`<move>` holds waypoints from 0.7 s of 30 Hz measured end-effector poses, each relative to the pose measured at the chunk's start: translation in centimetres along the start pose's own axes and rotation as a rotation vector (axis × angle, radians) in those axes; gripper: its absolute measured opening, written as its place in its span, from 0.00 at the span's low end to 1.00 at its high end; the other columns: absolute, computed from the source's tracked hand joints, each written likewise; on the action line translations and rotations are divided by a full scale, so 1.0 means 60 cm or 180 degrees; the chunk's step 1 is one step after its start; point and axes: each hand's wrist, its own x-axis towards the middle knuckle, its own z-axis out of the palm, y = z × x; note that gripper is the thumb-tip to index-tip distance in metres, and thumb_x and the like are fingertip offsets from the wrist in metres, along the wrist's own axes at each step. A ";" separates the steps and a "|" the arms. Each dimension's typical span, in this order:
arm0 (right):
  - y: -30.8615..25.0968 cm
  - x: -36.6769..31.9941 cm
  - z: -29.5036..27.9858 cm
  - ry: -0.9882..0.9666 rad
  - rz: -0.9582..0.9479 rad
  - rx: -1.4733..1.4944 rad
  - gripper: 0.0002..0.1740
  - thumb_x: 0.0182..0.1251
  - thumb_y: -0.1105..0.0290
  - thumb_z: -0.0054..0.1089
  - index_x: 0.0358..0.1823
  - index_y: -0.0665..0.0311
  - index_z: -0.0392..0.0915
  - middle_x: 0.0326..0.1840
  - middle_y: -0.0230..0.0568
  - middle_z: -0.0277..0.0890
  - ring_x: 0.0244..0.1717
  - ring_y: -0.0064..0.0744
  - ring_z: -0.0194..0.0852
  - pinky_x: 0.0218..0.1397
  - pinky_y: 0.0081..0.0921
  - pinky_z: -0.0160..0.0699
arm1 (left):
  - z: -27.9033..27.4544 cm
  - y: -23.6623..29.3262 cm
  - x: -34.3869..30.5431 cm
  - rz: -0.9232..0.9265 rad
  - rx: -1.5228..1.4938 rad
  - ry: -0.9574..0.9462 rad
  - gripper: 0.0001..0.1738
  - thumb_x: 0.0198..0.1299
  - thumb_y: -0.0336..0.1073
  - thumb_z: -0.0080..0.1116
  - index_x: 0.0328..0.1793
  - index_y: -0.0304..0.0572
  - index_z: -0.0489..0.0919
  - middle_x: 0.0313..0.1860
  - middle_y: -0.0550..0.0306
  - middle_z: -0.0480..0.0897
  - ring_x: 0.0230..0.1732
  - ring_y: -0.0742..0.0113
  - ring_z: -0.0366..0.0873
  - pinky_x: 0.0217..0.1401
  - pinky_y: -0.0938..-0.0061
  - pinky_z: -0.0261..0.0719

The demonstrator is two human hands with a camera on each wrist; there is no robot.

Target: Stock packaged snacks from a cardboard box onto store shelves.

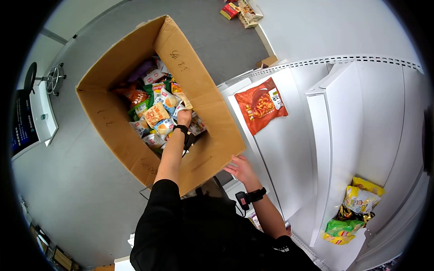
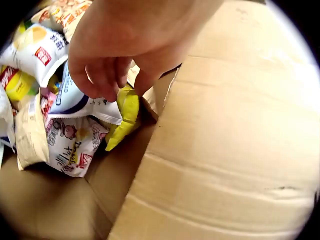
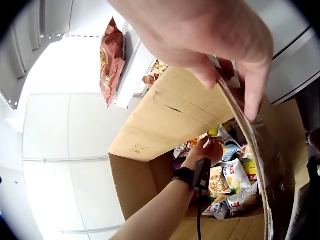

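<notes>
The blue and white packet is found in the big cardboard box, on top of the heap and right under the curled fingers of the left hand. Whether it is gripped or only touched cannot be told, as the fingertips are partly hidden. It is best pinched by its flat, crinkly end, so that the soft middle is not squashed. The fingers are best kept high, so that only one packet is caught. Just beside it, the yellow packet is seen by the thumb, and the packet with the pink pictures is seen lower down; both could be dragged along if the lift is made sideways. A slow, straight lift seems best, with a tiny wiggle if a corner is stuck. The box wall is very near the thumb, so knocks and scrapes should be watched for. The box rim is gripped near a corner by the right hand, with thumb and fingers on its two sides. That grip should be kept firm but gentle, so that the box is not tipped and the cardboard is not bent. Outside the box, a red packet is laid flat on a white shelf, so bumps there are best avoided too.
</notes>
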 end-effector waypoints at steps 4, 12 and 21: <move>-0.003 -0.003 0.005 0.0055 0.0030 0.0001 0.20 0.66 0.66 0.58 0.54 0.64 0.61 0.57 0.52 0.66 0.55 0.58 0.69 0.58 0.50 0.73 | 0.041 -0.072 0.077 0.0094 0.0456 -0.0157 0.17 0.49 0.39 0.60 0.29 0.26 0.80 0.30 0.38 0.82 0.33 0.45 0.79 0.35 0.61 0.73; 0.002 0.000 -0.004 -0.0013 0.0015 -0.0070 0.22 0.66 0.65 0.57 0.57 0.63 0.64 0.55 0.47 0.68 0.53 0.50 0.73 0.57 0.44 0.76 | 0.016 0.011 0.031 0.0012 0.0696 0.0418 0.18 0.45 0.40 0.61 0.34 0.27 0.81 0.37 0.31 0.81 0.44 0.39 0.79 0.47 0.59 0.76; 0.017 0.010 -0.018 -0.0016 -0.0176 -0.0064 0.18 0.66 0.65 0.58 0.52 0.64 0.65 0.54 0.50 0.69 0.53 0.53 0.73 0.57 0.48 0.74 | -0.035 0.054 0.003 0.0092 -0.0309 -0.0017 0.10 0.48 0.32 0.60 0.25 0.28 0.78 0.20 0.48 0.79 0.22 0.62 0.76 0.24 0.69 0.70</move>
